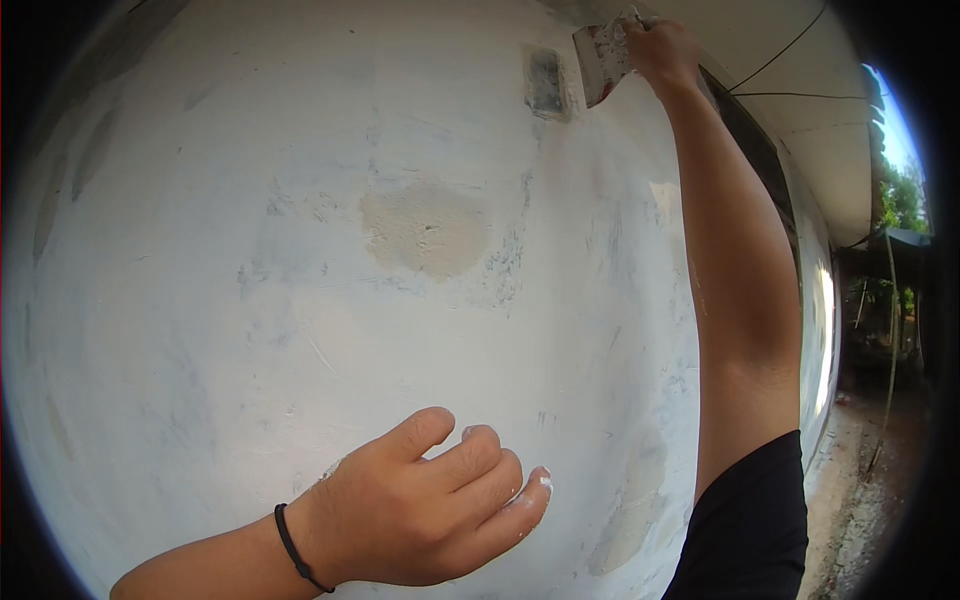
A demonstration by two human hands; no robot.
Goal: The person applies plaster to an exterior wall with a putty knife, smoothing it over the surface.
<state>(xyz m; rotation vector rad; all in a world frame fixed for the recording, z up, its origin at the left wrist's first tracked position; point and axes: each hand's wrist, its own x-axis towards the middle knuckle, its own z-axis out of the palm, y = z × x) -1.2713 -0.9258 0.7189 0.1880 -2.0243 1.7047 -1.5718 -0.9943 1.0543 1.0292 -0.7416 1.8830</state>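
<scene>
My right arm reaches up to the top of a whitish wall [450, 350]. At its end my right hand [663, 50] is closed on a wide-bladed putty knife [602, 62]. The smeared blade lies flat or nearly flat against the wall, just right of a small dark rectangular recess [545, 82]; the grip is mostly hidden by the hand. Low in the middle, my left hand [425, 510] hovers before the wall with loosely bent, slightly parted fingers. Nothing shows in it. White paste marks its fingertips, and a black band [290, 550] circles the wrist.
A beige rough patch [425, 230] sits mid-wall, with greyish smears around it. Upper right, a dark opening [745, 130] runs behind my arm under a pale overhang [810, 60] crossed by thin wires. Far right lie a ground strip [840, 500], a thin pole [892, 340] and greenery.
</scene>
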